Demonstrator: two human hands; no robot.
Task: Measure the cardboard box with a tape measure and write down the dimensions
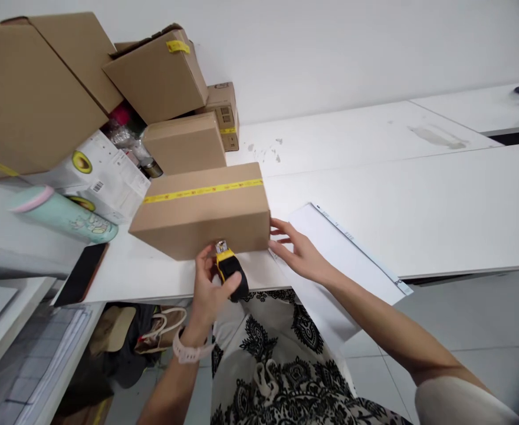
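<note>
A: Box condition?
B: The cardboard box (201, 212) is sealed, yellow-taped, and laid flat at the tabletop (374, 200) edge.
A: Cutter?
B: The black-and-yellow cutter (232, 273) is held blade-up against the box's near face.

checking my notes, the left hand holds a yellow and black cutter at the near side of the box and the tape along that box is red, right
Not quite. The tape along the box is yellow, not red, as the head view shows. The rest holds: the left hand holds a yellow and black cutter at the near side of the box.
</note>
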